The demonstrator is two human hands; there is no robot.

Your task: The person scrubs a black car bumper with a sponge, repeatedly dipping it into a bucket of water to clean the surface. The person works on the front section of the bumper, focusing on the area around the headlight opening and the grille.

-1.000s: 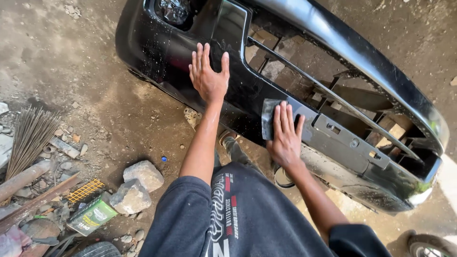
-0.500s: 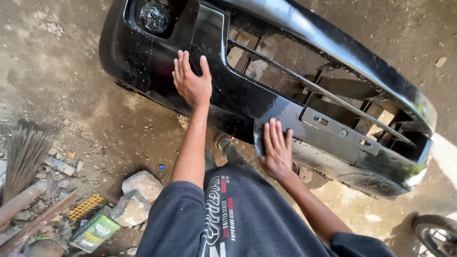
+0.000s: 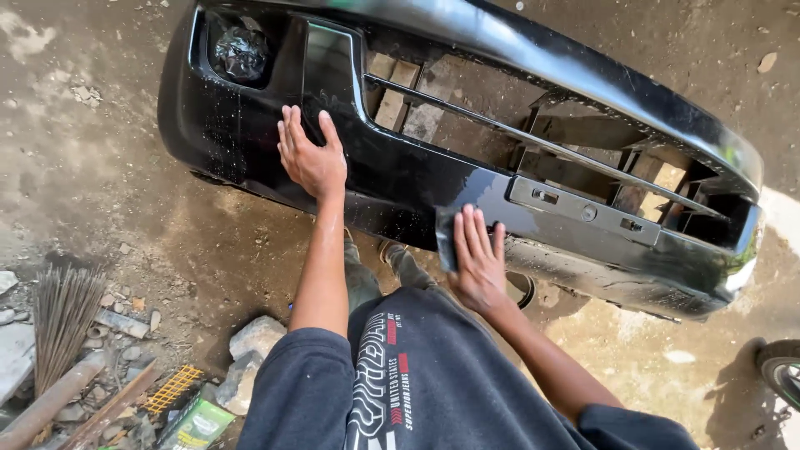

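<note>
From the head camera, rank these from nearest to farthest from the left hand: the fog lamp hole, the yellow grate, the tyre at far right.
From the left hand:
1. Fog lamp hole, just above-left in the bumper.
2. Yellow grate, bottom-left on the ground.
3. Tyre, far right edge.

We take this for an outdoor car repair yard, since a glossy black plastic car bumper (image 3: 467,167) lies on the bare dirt ground (image 3: 100,167) beside broken grey concrete rubble (image 3: 250,350), rusty metal pipes (image 3: 58,400) and a black rubber tyre (image 3: 783,367).
</note>
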